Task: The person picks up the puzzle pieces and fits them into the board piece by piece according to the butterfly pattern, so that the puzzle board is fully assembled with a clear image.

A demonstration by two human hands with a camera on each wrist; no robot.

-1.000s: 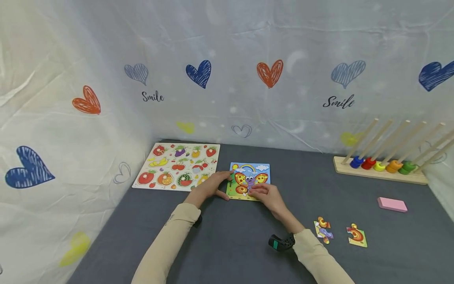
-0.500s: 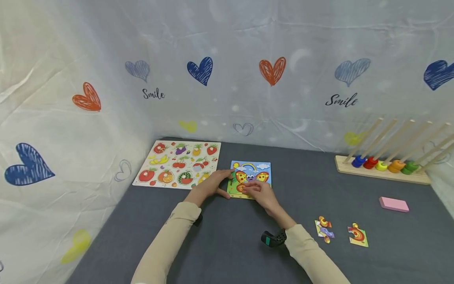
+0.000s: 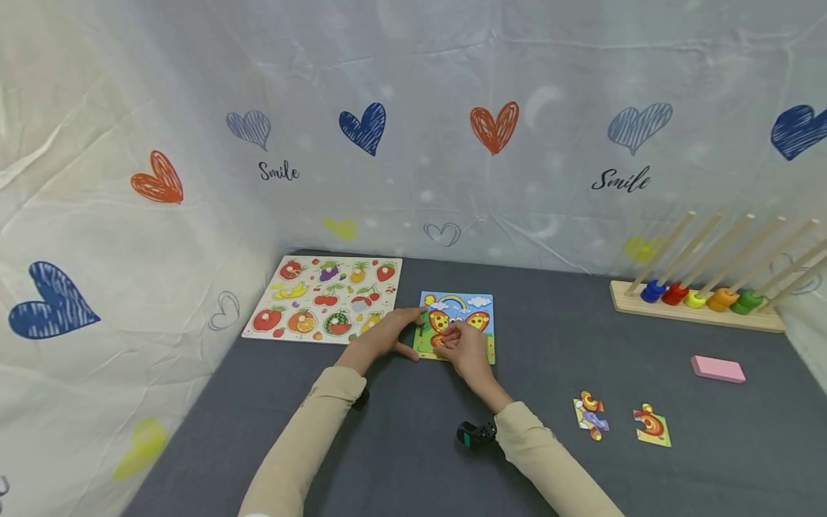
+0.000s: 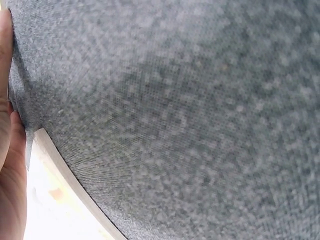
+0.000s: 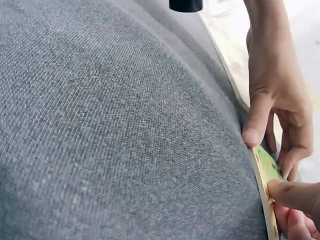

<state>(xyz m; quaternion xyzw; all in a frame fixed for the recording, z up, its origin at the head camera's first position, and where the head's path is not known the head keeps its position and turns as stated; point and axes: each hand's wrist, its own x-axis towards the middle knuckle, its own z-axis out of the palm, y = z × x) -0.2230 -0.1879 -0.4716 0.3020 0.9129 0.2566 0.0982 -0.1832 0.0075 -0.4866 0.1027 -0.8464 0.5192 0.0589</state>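
Note:
A square butterfly puzzle (image 3: 481, 303) lies flat on the dark cloth. My left hand (image 3: 388, 334) holds it at the left side: the thumb is at the lower left corner, the fingers bend over the edge. My right hand (image 3: 471, 353) is over the puzzle's lower part, fingertips pinched at an orange swirled puzzle piece (image 3: 437, 340), mostly hidden. In the right wrist view the left thumb (image 5: 252, 136) touches the corner of the puzzle (image 5: 269, 167), and the right thumb (image 5: 277, 189) lies on its near edge. The left wrist view catches only fingers (image 4: 14, 175) at its edge.
A fruit puzzle board (image 3: 310, 305) lies just left of the butterfly one. Two loose puzzle pieces, one purple and orange (image 3: 591, 416) and one with an orange swirl (image 3: 652, 427), lie at right. A pink block (image 3: 718, 369) and a wooden peg stacker (image 3: 698, 307) are farther right.
My right hand has shifted left across the puzzle, from the butterfly's middle toward the lower left, and its wrist has turned. The left hand stays in place on the puzzle's edge.

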